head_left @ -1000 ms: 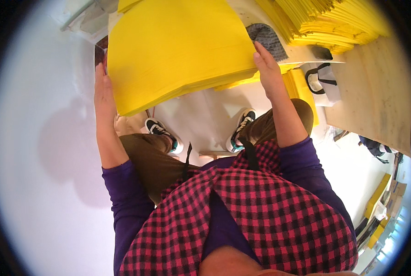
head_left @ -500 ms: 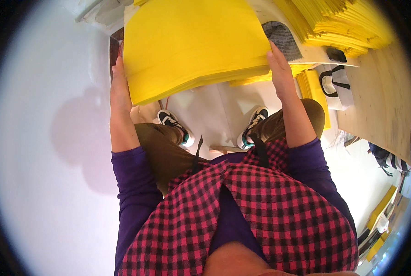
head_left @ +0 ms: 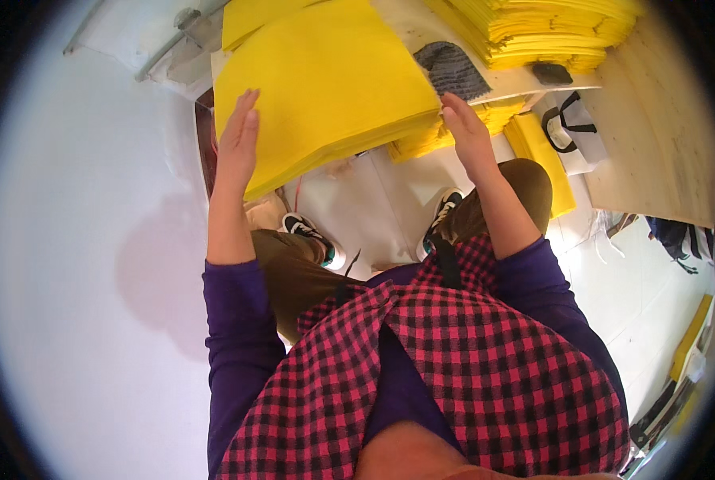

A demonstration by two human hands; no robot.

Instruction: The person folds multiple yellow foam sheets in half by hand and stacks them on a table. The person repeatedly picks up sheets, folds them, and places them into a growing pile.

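A stack of flat yellow cloth-like sheets (head_left: pixel 325 88) lies in front of me, its layered near edge overhanging the table. My left hand (head_left: pixel 240 144) is at the stack's left edge, fingers straight and together, and overlaps the yellow surface from this angle. Across from it, my right hand (head_left: pixel 469 136) is held alongside the right edge with its fingers extended. Neither hand is wrapped round anything. Whether the palms touch the stack I cannot tell.
A grey ribbed cloth (head_left: pixel 453 70) lies right of the stack. Beyond it are piles of folded yellow material (head_left: pixel 541 32) and a small dark object (head_left: pixel 551 74). Below the tabletop are more yellow pieces (head_left: pixel 540 152) and a white bag with black handles (head_left: pixel 579 144). A wooden panel (head_left: pixel 653 120) stands at right.
The stack, earlier held between both hands, now sits lower and farther left. Both hands have opened away from its sides, the left moving inward over the edge. My view has shifted slightly.
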